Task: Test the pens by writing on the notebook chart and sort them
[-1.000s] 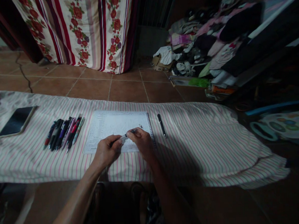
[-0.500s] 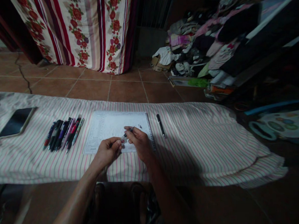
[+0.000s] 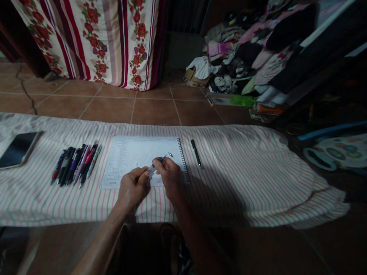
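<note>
Over the lower part of a spiral notebook (image 3: 140, 150), my two hands hold one pen (image 3: 152, 167) between them. My left hand (image 3: 133, 186) is closed around its lower left end. My right hand (image 3: 169, 174) pinches the upper right part, fingers curled in. The middle of the pen looks clear or greyish; its ends are hidden by my fingers. A small silvery pen tip (image 3: 170, 155) lies on the page just beyond my right hand. To the right of the notebook rests a black pen (image 3: 196, 154). Left of the notebook, several pens (image 3: 75, 165) lie side by side.
A striped cloth (image 3: 250, 170) covers the long surface under everything. A phone (image 3: 18, 151) lies at its left end. Beyond are a tiled floor (image 3: 107, 105), a flowered curtain (image 3: 112, 38) and a heap of clothes (image 3: 247, 54). A pale plastic item (image 3: 346, 150) stands at the right.
My right hand's fingers have curled in more tightly around the pen, and the hand has shifted slightly. My left hand keeps its hold. The view has moved a little.
</note>
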Demonstrator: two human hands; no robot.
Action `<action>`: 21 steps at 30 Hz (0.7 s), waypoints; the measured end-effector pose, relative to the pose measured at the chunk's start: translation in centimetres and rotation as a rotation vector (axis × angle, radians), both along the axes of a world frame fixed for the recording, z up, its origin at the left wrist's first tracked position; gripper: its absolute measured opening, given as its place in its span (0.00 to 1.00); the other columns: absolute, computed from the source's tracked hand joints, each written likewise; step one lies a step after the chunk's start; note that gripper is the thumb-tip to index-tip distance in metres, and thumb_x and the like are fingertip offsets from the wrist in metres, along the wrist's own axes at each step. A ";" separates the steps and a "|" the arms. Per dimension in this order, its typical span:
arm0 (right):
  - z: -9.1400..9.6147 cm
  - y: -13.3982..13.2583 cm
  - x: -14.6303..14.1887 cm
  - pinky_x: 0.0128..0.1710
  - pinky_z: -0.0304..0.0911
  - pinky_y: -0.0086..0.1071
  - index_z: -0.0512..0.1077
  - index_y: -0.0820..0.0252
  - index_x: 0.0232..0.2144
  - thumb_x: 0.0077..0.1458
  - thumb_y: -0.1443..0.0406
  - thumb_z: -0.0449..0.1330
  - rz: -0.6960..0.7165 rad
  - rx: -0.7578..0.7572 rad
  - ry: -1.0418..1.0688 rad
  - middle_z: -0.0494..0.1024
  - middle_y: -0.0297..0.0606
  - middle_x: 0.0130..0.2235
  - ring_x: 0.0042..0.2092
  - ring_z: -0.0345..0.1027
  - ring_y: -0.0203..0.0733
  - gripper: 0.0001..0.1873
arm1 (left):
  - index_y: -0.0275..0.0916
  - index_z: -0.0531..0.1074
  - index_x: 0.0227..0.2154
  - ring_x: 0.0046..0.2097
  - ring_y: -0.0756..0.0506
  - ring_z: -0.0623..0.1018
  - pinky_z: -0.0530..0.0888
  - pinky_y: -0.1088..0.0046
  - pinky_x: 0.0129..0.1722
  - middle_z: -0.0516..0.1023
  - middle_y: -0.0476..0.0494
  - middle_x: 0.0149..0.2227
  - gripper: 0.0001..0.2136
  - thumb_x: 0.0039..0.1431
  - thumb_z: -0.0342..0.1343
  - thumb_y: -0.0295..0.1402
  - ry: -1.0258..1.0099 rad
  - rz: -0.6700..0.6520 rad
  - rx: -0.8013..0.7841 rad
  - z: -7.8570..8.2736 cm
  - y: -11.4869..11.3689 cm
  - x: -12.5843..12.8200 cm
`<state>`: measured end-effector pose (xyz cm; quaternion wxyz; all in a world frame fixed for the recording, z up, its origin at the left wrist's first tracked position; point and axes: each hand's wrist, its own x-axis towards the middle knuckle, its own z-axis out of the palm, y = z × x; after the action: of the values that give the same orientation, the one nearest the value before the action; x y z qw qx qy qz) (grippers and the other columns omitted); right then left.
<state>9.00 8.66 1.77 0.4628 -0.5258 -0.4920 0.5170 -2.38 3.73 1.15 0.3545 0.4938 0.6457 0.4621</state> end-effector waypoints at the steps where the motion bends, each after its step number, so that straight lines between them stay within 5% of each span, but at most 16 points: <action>1: 0.1 -0.1 0.0 0.24 0.58 0.26 0.71 0.60 0.25 0.42 0.56 0.60 0.000 -0.007 0.005 0.69 0.30 0.20 0.24 0.62 0.34 0.12 | 0.36 0.76 0.31 0.32 0.46 0.73 0.69 0.70 0.35 0.76 0.45 0.27 0.13 0.50 0.52 0.39 0.007 0.013 -0.002 -0.1 0.0 0.0; 9: 1.0 0.0 0.6 0.27 0.59 0.27 0.75 0.60 0.33 0.46 0.58 0.58 0.152 -0.046 0.130 0.76 0.35 0.29 0.28 0.64 0.34 0.15 | 0.32 0.73 0.26 0.20 0.53 0.64 0.62 0.75 0.22 0.66 0.52 0.16 0.16 0.44 0.56 0.43 -0.385 -0.046 -0.152 1.2 0.1 0.1; 17: 0.2 -0.1 0.0 0.24 0.57 0.27 0.71 0.60 0.22 0.44 0.55 0.58 -0.007 -0.003 -0.020 0.69 0.30 0.19 0.25 0.62 0.35 0.14 | 0.34 0.76 0.33 0.28 0.48 0.71 0.67 0.71 0.31 0.75 0.47 0.24 0.15 0.48 0.53 0.40 -0.118 0.045 -0.072 -0.2 0.0 0.1; 21: 0.3 -0.2 -0.2 0.26 0.58 0.27 0.73 0.61 0.25 0.44 0.55 0.59 0.031 -0.035 0.067 0.71 0.32 0.22 0.26 0.64 0.35 0.14 | 0.33 0.75 0.32 0.23 0.50 0.69 0.66 0.73 0.25 0.72 0.49 0.20 0.15 0.48 0.54 0.41 -0.213 0.050 -0.122 0.4 -0.1 0.2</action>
<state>8.76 8.49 2.08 0.4617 -0.5082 -0.4753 0.5501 -2.19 3.65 1.59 0.4390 0.4029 0.6435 0.4805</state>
